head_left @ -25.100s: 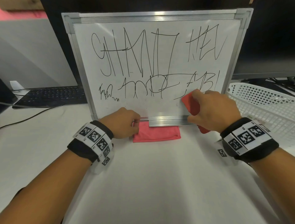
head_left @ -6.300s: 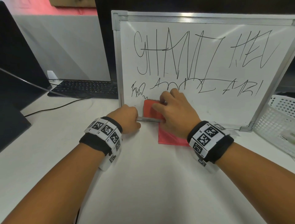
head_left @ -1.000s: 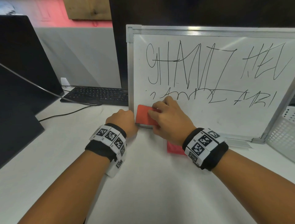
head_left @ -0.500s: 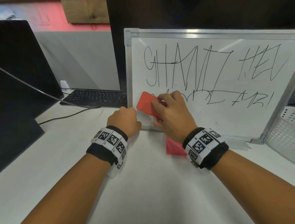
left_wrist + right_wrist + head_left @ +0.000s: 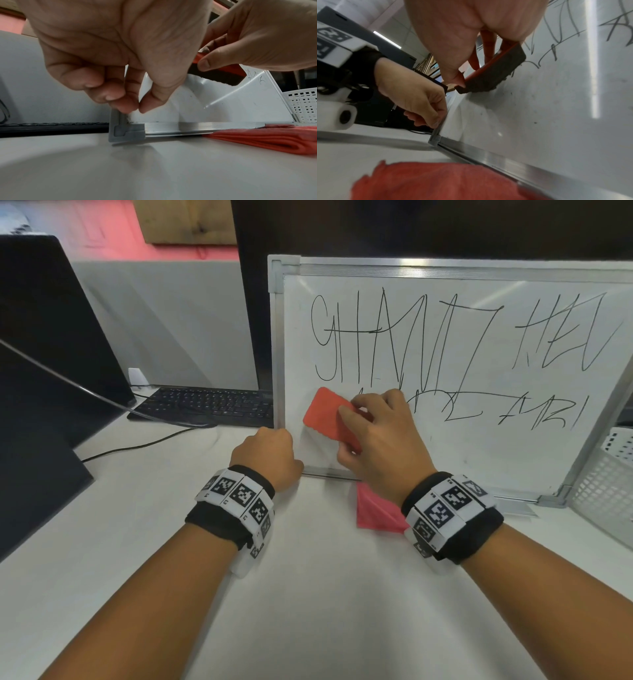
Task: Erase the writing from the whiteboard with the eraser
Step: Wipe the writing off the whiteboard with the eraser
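Observation:
A whiteboard [image 5: 462, 446] with black scrawled writing [image 5: 404, 337] leans upright at the back of the desk. My right hand [image 5: 376, 433] grips a red eraser [image 5: 325, 414] and presses its dark felt [image 5: 493, 73] against the board's lower left area. The left part of the bottom row of writing is wiped away; the top row is whole. My left hand [image 5: 267, 457] pinches the board's frame [image 5: 120, 121] just above its lower left corner, thumb on the front and fingers behind.
A folded red cloth [image 5: 373, 511] lies on the white desk under the board's bottom edge. A black keyboard [image 5: 205, 405] and a dark monitor [image 5: 44, 337] stand at left. A white perforated basket [image 5: 606, 487] sits at right.
My right hand has slid the eraser up from the board's bottom edge over the lower left writing, wiping off more of the bottom row. The left hand has kept its hold at the corner.

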